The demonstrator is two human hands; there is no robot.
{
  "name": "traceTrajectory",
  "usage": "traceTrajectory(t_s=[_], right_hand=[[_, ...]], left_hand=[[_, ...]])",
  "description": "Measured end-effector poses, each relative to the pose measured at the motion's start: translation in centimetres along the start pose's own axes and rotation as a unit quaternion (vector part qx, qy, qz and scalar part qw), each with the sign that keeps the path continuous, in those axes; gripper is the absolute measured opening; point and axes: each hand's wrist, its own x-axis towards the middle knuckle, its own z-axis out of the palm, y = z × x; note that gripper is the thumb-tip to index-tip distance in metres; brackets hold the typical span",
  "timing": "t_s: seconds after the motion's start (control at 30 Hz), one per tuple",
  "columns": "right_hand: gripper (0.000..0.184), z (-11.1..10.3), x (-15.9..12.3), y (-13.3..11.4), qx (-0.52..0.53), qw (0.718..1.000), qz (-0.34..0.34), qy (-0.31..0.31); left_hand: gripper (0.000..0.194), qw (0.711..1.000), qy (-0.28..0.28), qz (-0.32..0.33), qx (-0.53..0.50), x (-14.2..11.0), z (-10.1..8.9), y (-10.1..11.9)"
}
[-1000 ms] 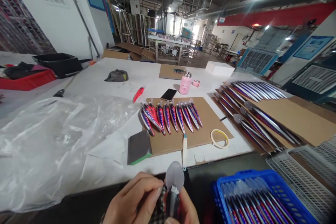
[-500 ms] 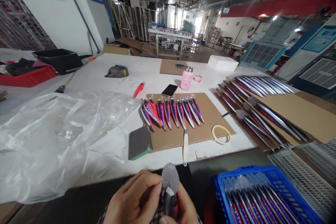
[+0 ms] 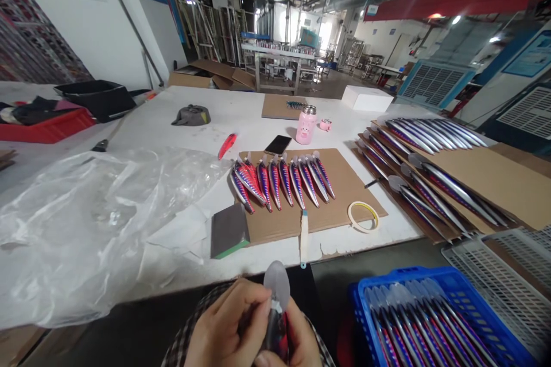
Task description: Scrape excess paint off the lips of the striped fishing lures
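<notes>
Both hands meet at the bottom edge over one fishing lure (image 3: 276, 304) with a clear round lip pointing up. My left hand (image 3: 228, 327) curls its fingers round the lure's dark body from the left. My right hand (image 3: 301, 338) grips the same lure from the right, thumb along its side. A row of several purple-and-red lures (image 3: 282, 178) lies on a brown cardboard sheet (image 3: 344, 183) on the white table. A blue crate (image 3: 434, 321) at the lower right holds several more lures.
Crumpled clear plastic sheet (image 3: 81, 223) covers the table's left. A grey-green sanding block (image 3: 229, 231), white pen-like tool (image 3: 303, 238), tape ring (image 3: 362, 216), phone (image 3: 278, 144), pink bottle (image 3: 305, 124) and red knife (image 3: 227, 145) lie nearby. More lures on cardboard (image 3: 434, 166) and a grey crate (image 3: 512, 264) sit at right.
The view has tilted slightly, and both hands with the lure have shifted a little lower. My fingers keep the same grip on the lure.
</notes>
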Motion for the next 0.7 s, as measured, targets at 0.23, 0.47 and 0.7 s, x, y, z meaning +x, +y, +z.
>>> traceTrajectory(t_s=[0.23, 0.47, 0.7], right_hand=[[0.068, -0.8, 0.1, 0.7, -0.130, 0.989, -0.044, 0.051], [0.064, -2.1, -0.2, 1.3, -0.341, 0.928, -0.084, 0.128], [0.065, -2.2, 0.1, 0.6, -0.300, 0.948, -0.076, 0.077]], left_hand=[[0.018, 0.994, 0.018, 0.097, 0.055, 0.1, 0.3, -1.4], [0.013, 0.980, 0.000, 0.140, 0.143, 0.3, 0.7, -1.7], [0.019, 0.970, -0.015, 0.197, 0.141, 1.7, 0.1, -1.8]])
